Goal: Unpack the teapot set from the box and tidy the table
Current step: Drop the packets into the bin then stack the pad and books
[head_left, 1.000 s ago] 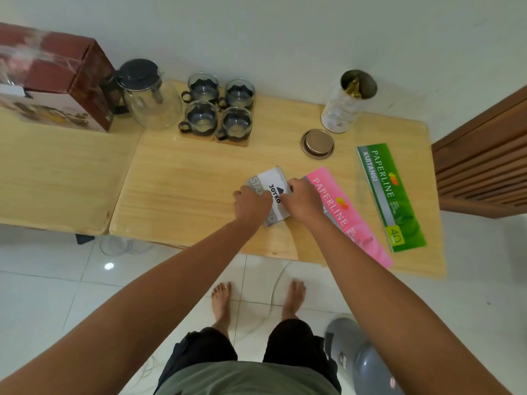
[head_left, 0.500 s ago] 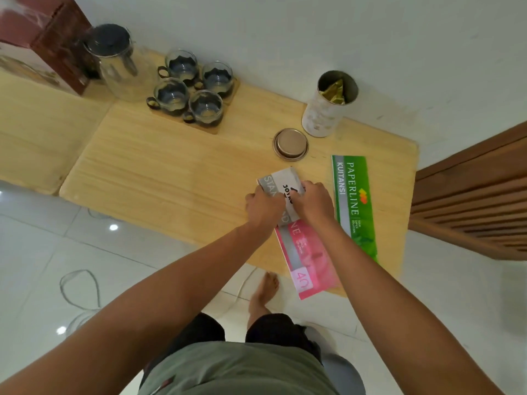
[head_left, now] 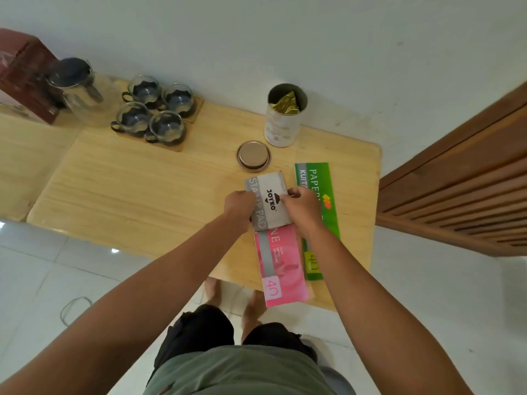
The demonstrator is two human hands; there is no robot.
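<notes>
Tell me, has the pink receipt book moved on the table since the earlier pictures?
Yes. The pink receipt book swung from slanted to parallel beside the green book, overhanging the table edge.

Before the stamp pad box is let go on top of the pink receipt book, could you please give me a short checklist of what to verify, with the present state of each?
1. Both hands on the stamp pad box, left hand and right hand at its sides: ok.
2. Box lies over the pink receipt book: ok.
3. Pink book fully on the table: not ok, its near end overhangs the edge.
4. Green receipt book beside the pink one, roughly parallel: ok.
5. Tin closed: not ok, its lid lies on the table.
6. Teapot and cups out of the carton: ok.
</notes>
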